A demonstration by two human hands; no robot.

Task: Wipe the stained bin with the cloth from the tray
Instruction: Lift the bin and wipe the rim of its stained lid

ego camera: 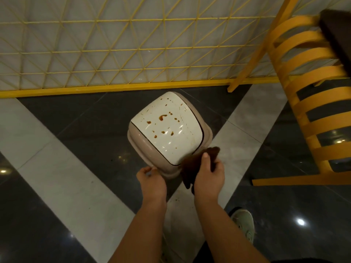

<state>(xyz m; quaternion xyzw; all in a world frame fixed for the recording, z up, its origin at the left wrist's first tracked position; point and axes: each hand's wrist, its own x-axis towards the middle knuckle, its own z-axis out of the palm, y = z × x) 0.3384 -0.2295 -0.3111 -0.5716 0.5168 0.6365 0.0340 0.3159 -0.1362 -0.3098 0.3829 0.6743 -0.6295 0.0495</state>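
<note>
The glossy, rounded bin (167, 130), spattered with brown stains, stood on the polished floor (76, 130). The right hand (209, 175) gripped a dark, crumpled cloth (191, 166) against its rim; the left hand (152, 181), fingers curled, seemingly steadied the near edge.

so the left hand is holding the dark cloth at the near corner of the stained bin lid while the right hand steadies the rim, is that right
The hands are swapped. In the head view the right hand grips the dark cloth at the near corner of the stained bin lid, while the left hand steadies the rim.
</note>
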